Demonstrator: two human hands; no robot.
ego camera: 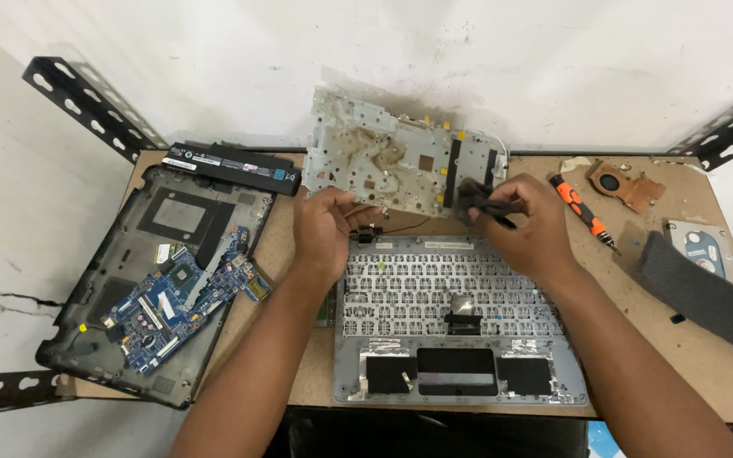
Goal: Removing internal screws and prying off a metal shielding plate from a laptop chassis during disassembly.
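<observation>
Just the one camera here, strapped to my head and pointing down and forward over the workbench (706, 373). It sits close enough that my forearms come in from the bottom edge and my left hand (326, 233) and right hand (526, 227) land about mid-frame. The view faces the white wall (434, 42) at the back, with the full bench width fitting in, shelf brackets (86, 103) poking out at both sides. No second view, so nothing overlaps.

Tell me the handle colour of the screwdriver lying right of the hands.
Orange with black sections, on the screwdriver; the head view shows it best.
</observation>
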